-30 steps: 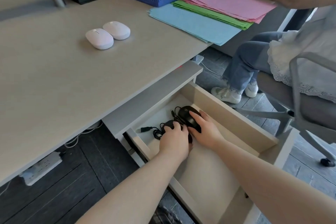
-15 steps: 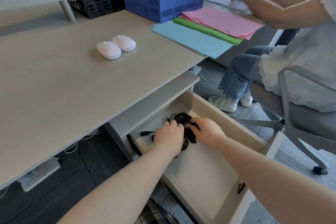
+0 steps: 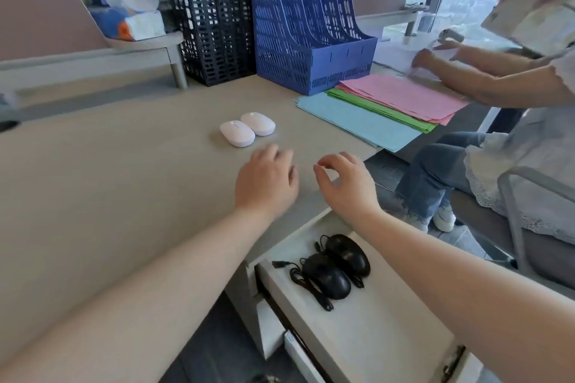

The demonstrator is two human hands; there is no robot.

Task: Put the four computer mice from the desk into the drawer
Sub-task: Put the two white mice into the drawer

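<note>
Black wired mice (image 3: 337, 264) were released in drawer (image 3: 389, 320); left hand (image 3: 264, 183) and right hand (image 3: 345, 183), empty and loosely spread, were raised toward white mice (image 3: 247, 129) just ahead.

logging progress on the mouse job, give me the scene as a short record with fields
in drawer: two black wired mice, side by side, cables beside them
on desk: two white mice, side by side
drawer: open
left hand: empty, open, over the desk, short of the white mice
right hand: empty, fingers loosely curled, near the desk's edge
desk also holds: blue file rack, black file rack, coloured paper sheets
</note>
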